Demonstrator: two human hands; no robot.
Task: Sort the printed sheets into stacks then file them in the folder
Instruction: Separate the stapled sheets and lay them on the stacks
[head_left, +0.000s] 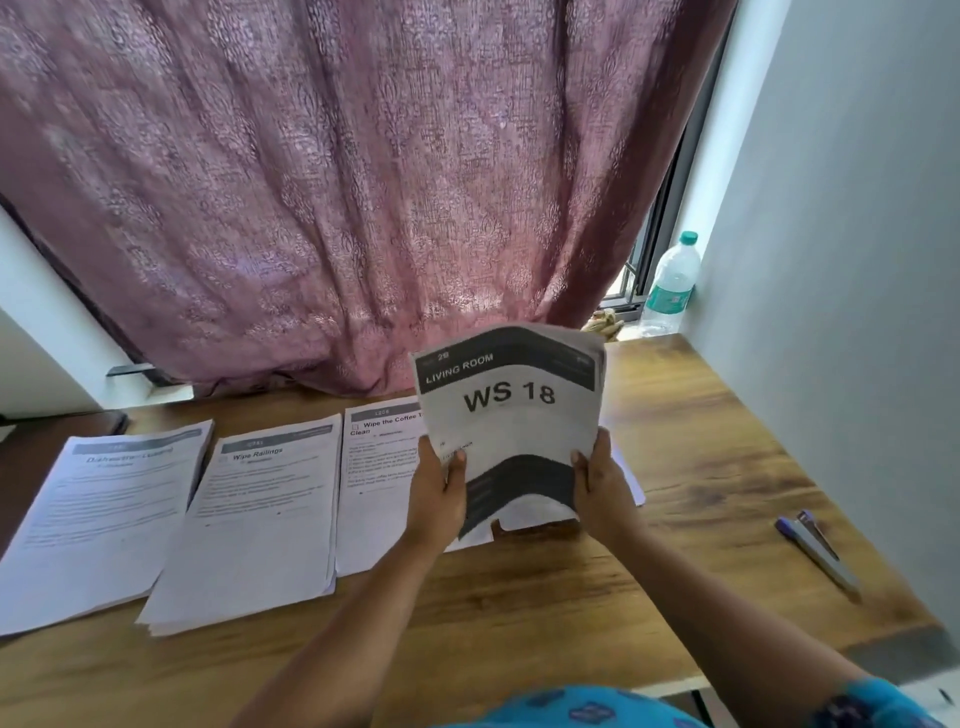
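Observation:
I hold a bundle of printed sheets (511, 415) upright above the wooden table (675, 467); its front page reads "LIVING ROOM WS 18". My left hand (436, 493) grips its lower left edge, my right hand (602, 483) grips the lower right edge, thumbs on the front. Three stacks lie flat on the table: a left stack (104, 519), a middle stack (260, 519) headed "Wipe Railings", and a third stack (379, 483) headed "Wipe the Coffee T...", partly hidden behind the held bundle. No folder is clearly visible.
Two pens (818, 548) lie near the table's right edge. A water bottle (670, 286) stands on the sill at the back right beside the grey wall. A pink curtain (363, 182) hangs behind the table. A dark object (62, 423) sits at the far left.

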